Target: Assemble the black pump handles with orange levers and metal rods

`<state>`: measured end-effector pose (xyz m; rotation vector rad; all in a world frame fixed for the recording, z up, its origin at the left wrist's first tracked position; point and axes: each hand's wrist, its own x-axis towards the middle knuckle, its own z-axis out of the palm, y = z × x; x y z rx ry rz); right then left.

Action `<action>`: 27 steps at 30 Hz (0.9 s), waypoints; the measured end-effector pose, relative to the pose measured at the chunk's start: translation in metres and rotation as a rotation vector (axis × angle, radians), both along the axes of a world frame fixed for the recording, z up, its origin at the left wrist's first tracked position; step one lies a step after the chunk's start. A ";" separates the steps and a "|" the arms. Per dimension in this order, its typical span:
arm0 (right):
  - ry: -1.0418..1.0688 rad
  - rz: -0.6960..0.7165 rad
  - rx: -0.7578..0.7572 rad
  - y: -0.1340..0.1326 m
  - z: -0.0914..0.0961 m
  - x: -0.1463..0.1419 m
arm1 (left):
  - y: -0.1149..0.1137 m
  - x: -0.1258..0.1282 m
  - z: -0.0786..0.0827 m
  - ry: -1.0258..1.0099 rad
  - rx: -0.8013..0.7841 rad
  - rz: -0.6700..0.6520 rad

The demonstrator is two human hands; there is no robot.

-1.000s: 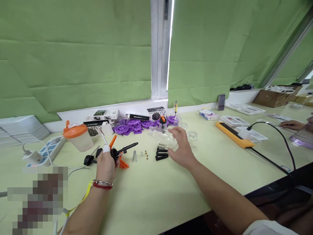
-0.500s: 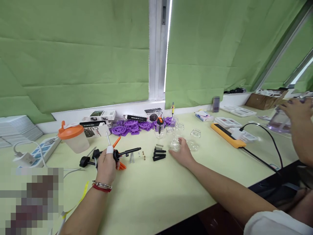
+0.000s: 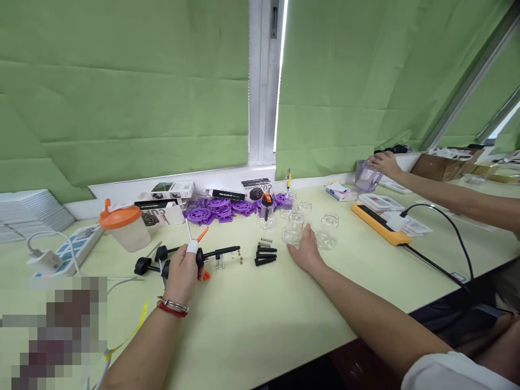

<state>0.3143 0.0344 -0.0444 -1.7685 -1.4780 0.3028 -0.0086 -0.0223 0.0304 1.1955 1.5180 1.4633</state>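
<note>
My left hand [image 3: 183,276], with a white cover on one fingertip, is closed around a black shaft [image 3: 221,252] with a round collar, its thin end pointing right. Beside and under that hand lie black knobbed parts [image 3: 143,265] and orange pieces. My right hand [image 3: 307,252] rests over the table with thumb and fingers apart, close against a clear cup-like part [image 3: 291,236]; I cannot tell whether it touches it. Another clear part [image 3: 325,240] lies just right of the fingers. Between my hands are black tapered sleeves [image 3: 266,255], springs [image 3: 266,241], small screws [image 3: 220,261] and brass-coloured bits [image 3: 240,257].
Purple plastic parts [image 3: 219,208] and boxes [image 3: 162,212] line the back. An orange-lidded cup [image 3: 124,227] stands left; a yellow power strip [image 3: 381,225] lies right. At far right a co-worker's hand [image 3: 385,163] holds a clear purplish container [image 3: 366,179].
My left hand has shifted slightly right with the black shaft. My right hand has barely moved. The co-worker's hand and the clear container have moved left to the back of the table.
</note>
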 end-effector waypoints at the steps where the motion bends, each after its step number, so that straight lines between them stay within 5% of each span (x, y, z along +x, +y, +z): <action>1: 0.009 -0.004 0.008 -0.003 0.002 0.000 | -0.001 0.001 0.001 0.013 -0.006 -0.002; 5: -0.099 0.049 0.182 -0.026 0.025 -0.015 | -0.004 0.002 0.003 0.067 0.002 -0.039; 9: -0.385 0.466 0.459 -0.058 0.056 -0.056 | -0.008 0.008 0.006 0.036 -0.003 -0.127; 13: -0.507 0.747 0.468 -0.071 0.072 -0.100 | -0.014 0.018 0.009 -0.069 -0.031 -0.304; 16: -0.428 0.780 0.383 -0.069 0.083 -0.116 | -0.018 0.020 0.010 -0.129 0.018 -0.368; 18: -0.271 0.761 0.279 -0.068 0.093 -0.115 | -0.020 0.016 0.010 -0.111 0.160 -0.287; 23: 0.328 0.849 -0.189 -0.066 0.107 -0.102 | -0.027 0.008 0.014 0.452 0.511 -0.112; 27: 0.656 0.798 -0.441 -0.065 0.090 -0.104 | -0.030 0.020 0.017 0.590 0.258 -0.241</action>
